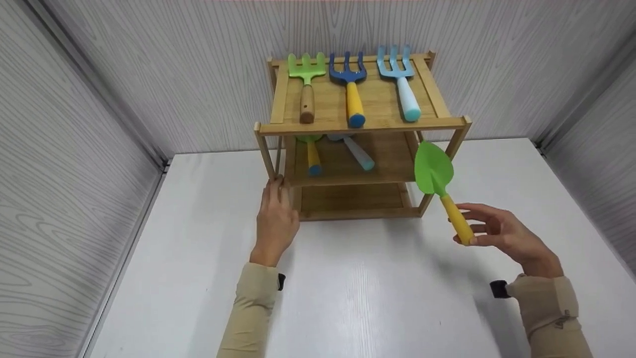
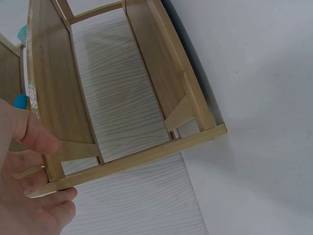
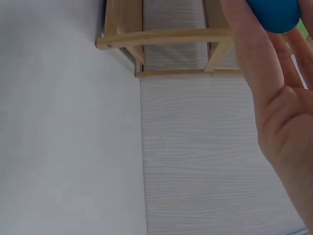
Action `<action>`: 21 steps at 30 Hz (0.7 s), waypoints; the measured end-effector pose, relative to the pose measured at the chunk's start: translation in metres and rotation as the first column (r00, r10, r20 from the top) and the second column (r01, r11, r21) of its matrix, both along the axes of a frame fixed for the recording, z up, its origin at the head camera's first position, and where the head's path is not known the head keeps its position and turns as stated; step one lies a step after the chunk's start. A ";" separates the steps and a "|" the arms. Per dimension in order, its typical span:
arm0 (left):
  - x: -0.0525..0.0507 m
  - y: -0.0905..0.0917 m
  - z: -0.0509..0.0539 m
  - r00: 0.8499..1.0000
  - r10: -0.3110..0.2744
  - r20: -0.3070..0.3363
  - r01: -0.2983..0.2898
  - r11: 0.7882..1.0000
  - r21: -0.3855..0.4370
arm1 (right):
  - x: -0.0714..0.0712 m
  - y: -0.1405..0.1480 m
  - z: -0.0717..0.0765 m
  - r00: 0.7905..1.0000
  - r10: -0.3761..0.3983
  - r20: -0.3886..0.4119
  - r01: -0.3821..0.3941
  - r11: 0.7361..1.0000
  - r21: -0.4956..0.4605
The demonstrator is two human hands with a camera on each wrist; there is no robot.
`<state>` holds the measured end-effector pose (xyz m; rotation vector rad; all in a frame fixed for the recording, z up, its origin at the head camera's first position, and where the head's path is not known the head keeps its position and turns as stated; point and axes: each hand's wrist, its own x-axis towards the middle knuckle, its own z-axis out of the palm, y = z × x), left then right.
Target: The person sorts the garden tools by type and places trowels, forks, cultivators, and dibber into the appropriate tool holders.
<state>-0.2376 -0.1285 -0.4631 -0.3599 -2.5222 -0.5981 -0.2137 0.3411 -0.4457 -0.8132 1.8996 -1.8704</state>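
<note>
My right hand [image 1: 514,236] holds a hand trowel by its yellow handle, fingertips and thumb pinching it. The trowel [image 1: 433,169] has a green blade, tilted up in front of the right front post of a wooden rack [image 1: 362,128]. In the right wrist view, the blue handle end [image 3: 278,17] shows between thumb and fingers. My left hand [image 1: 277,219] grips the rack's left side at middle-shelf height, thumb and fingers around the wood in the left wrist view. On the top shelf lie a green hand fork [image 1: 307,74], a dark blue one [image 1: 348,75] and a light blue one [image 1: 396,69].
The middle shelf bears a yellow-handled tool [image 1: 313,156] and a pale-handled tool [image 1: 357,151]; the top shelf partly hides their heads. A bottom shelf [image 1: 353,198] sits below. The rack stands on a white table [image 1: 348,288], near a wood-grain back wall [image 1: 198,74].
</note>
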 end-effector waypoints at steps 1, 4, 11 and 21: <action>0.001 0.000 0.000 1.000 0.001 0.002 -0.001 1.000 0.001 | -0.002 -0.004 0.002 1.000 0.007 0.002 -0.007 1.000 0.009; 0.002 0.000 0.000 1.000 -0.002 0.004 0.002 1.000 0.005 | -0.006 -0.015 0.008 1.000 0.014 0.009 -0.014 0.999 0.029; 0.002 -0.001 0.000 1.000 -0.003 -0.008 0.003 1.000 0.003 | -0.013 -0.034 0.017 0.999 -0.040 0.030 0.038 0.997 0.070; 0.000 0.000 -0.003 1.000 -0.007 -0.022 0.007 1.000 0.000 | -0.022 -0.047 0.028 0.990 -0.121 0.068 0.116 0.990 0.082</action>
